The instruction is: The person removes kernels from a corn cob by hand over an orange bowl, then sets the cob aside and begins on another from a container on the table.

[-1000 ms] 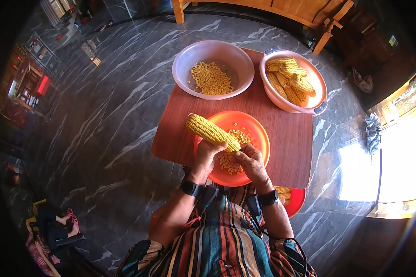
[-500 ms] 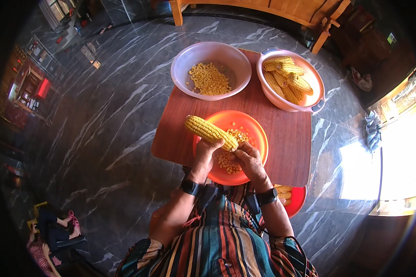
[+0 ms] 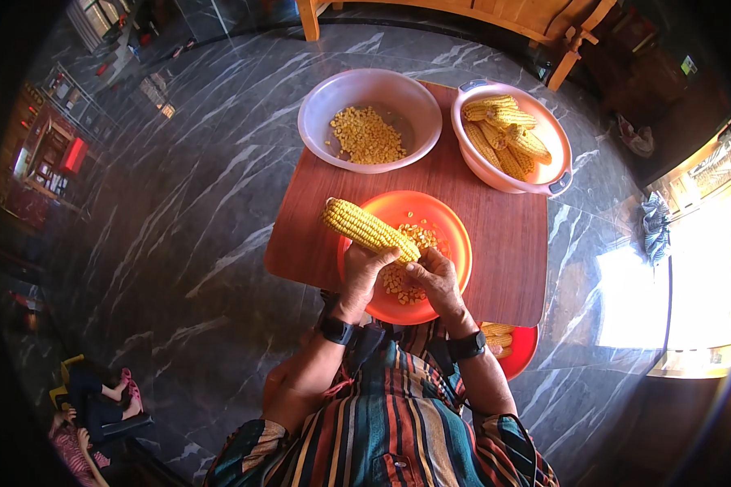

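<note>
My left hand [image 3: 365, 276] grips the near end of a yellow corn cob [image 3: 365, 229] that points up and to the left over an orange plate [image 3: 451, 235]. Touching the same end of the cob from the right is my right hand [image 3: 434, 280], its thumb pressed on the kernels. Loose kernels [image 3: 406, 260] lie in the plate under both hands. The plate sits on a small reddish-brown table [image 3: 503, 252].
A pale pink bowl [image 3: 317, 109] with loose kernels stands at the table's far left. A pink basin [image 3: 495, 174] of whole cobs is at the far right. A red plate [image 3: 524, 357] with cobs sits low by my right elbow. Dark marble floor surrounds the table.
The cob and both hands stay over the orange plate; the fingers shift slightly at the cob's near end.
</note>
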{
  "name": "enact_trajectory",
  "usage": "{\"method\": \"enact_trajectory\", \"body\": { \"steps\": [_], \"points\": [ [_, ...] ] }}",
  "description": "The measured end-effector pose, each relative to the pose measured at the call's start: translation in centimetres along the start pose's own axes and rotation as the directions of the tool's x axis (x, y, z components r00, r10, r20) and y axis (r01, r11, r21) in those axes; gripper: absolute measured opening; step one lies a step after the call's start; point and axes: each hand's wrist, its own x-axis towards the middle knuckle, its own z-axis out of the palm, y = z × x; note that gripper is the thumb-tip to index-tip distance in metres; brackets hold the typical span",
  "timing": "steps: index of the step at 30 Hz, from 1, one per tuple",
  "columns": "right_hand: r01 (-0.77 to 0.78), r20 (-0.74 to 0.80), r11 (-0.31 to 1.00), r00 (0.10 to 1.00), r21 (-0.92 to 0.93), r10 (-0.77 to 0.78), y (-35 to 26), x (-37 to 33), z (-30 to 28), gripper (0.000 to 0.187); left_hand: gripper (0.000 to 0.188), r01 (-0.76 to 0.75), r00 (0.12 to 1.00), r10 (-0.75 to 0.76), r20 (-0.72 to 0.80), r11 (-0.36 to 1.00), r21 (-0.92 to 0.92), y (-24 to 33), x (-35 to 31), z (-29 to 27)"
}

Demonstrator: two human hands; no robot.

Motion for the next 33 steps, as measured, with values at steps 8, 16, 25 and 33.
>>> {"method": "enact_trajectory", "body": {
  "steps": [8,16,25,33],
  "points": [
    [-0.025,-0.020,0.999,1.000,-0.043,0.024,-0.1,0.1,0.1,0.028,0.034,0.031,0.999,-0.031,0.006,0.998,-0.047,0.1,0.3,-0.1],
    [-0.013,-0.024,1.000,1.000,0.025,0.014,0.2,0.2,0.0,0.021,0.034,0.065,0.998,-0.065,0.009,0.987,-0.145,-0.4,0.6,-0.5],
    [-0.043,0.013,0.987,0.999,0.154,0.041,-0.5,0.0,0.2,0.024,0.037,0.079,0.996,-0.074,0.039,0.985,-0.155,-0.4,0.5,-0.8],
    [0.006,-0.009,0.995,1.000,0.097,-0.006,0.0,0.1,-0.1,0.036,0.038,0.046,0.996,-0.040,0.082,0.996,-0.080,0.2,0.0,-0.2]
  ]
}}
